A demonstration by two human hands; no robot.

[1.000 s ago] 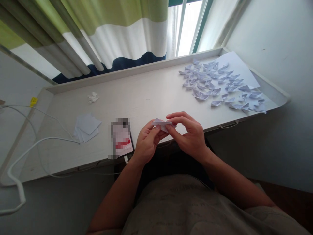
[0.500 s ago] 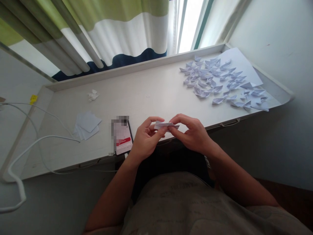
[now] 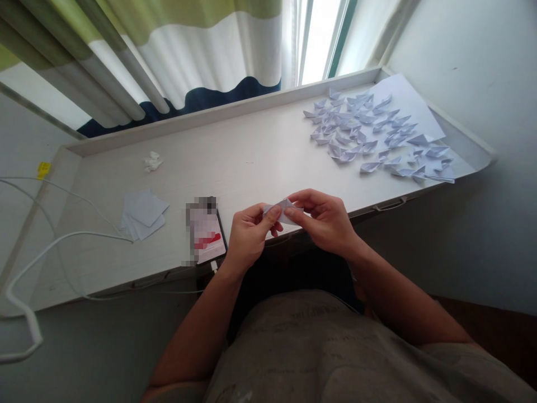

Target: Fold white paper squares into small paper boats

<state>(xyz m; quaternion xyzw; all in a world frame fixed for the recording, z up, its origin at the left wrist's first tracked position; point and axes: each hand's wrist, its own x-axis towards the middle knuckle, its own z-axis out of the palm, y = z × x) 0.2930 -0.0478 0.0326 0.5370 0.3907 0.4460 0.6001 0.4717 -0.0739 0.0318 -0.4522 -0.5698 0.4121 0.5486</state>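
Observation:
Between my two hands is a small folded white paper (image 3: pixel 286 213), held over the table's front edge. My left hand (image 3: pixel 252 232) pinches its left end, thumb on top. On the other side my right hand (image 3: pixel 325 221) grips it with thumb and fingers, partly covering the right end. Many small folded paper boats (image 3: pixel 356 123) are spread over the right part of the table, some lying on a larger white sheet (image 3: pixel 403 92). Left of my left hand lies a phone (image 3: pixel 207 235) with its screen lit and partly blurred.
A few loose square papers (image 3: pixel 146 211) lie on the left of the white table (image 3: pixel 235 157). Behind them sits a crumpled white tissue (image 3: pixel 152 162). White cables (image 3: pixel 54 240) loop over the left end. A raised rim and curtains (image 3: pixel 201 50) border the back.
The folded paper has turned between my fingers, from a narrow edge-on strip to a face showing a pointed top. Both hands still grip it, and the view has shifted slightly.

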